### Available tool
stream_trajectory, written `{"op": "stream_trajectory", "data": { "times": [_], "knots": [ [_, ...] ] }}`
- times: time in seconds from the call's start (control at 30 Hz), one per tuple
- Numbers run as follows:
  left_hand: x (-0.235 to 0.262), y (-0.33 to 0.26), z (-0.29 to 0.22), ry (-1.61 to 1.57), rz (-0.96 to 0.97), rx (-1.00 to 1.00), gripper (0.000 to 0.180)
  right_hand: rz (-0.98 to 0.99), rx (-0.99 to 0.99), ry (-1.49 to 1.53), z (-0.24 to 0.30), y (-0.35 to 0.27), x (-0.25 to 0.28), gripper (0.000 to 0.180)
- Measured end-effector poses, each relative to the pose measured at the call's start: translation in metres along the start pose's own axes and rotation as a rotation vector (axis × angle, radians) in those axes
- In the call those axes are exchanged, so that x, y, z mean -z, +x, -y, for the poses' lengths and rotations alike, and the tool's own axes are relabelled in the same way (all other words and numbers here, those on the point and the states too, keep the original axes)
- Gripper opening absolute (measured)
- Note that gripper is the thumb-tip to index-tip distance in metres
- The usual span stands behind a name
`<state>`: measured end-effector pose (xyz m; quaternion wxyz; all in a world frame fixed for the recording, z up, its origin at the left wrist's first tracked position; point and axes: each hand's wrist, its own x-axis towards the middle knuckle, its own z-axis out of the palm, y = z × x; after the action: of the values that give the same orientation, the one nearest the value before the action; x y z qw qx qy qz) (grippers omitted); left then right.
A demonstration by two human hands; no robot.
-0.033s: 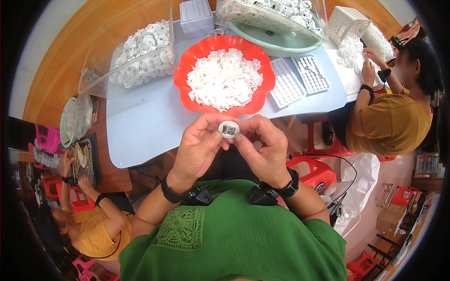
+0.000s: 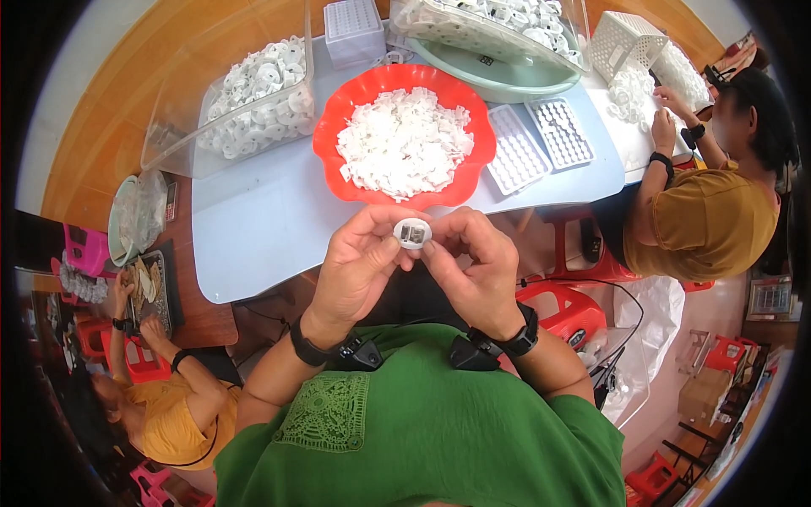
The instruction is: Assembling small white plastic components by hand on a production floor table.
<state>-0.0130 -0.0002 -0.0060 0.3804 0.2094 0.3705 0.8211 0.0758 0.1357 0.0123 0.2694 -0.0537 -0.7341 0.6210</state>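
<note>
Together, the left hand (image 2: 359, 266) and right hand (image 2: 475, 266) pinch a small round white plastic disc (image 2: 413, 232) just below a scalloped red plastic bowl (image 2: 331, 127) heaped with white plastic pieces (image 2: 404, 142).

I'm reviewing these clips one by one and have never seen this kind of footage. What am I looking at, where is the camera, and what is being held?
No machine here: a person works with bare hands. The camera sits on that person's head and looks down through a fisheye lens, so straight edges bend. The left hand and right hand together pinch a small round white plastic part with a dark centre. Beyond it, on the pale table, stands a red scalloped bowl heaped with white pieces, a clear bin of white round parts, and two white grid trays. Other people work at the right and lower left.
</note>
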Motion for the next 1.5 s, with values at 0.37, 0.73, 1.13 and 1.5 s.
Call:
{"op": "stream_trajectory", "data": {
  "times": [0.37, 0.73, 1.13, 1.5],
  "knots": [
    [-0.003, 0.007, -0.010, 0.073, -0.043, -0.010, 0.034, -0.008, -0.082, 0.075, -0.001, 0.016, -0.003, 0.009],
    [0.003, 0.040, -0.028, 0.223, -0.067, -0.031, 0.027, 0.126, 0.037, -0.228, 0.000, 0.069, 0.007, 0.011],
    [0.012, 0.064, -0.044, 0.438, -0.079, 0.004, 0.025, 0.214, 0.230, -0.457, -0.006, 0.107, 0.011, 0.010],
    [0.021, 0.082, -0.045, 0.541, -0.090, -0.030, 0.024, 0.112, 0.372, -0.442, -0.029, 0.117, 0.000, 0.008]
  ]
}}
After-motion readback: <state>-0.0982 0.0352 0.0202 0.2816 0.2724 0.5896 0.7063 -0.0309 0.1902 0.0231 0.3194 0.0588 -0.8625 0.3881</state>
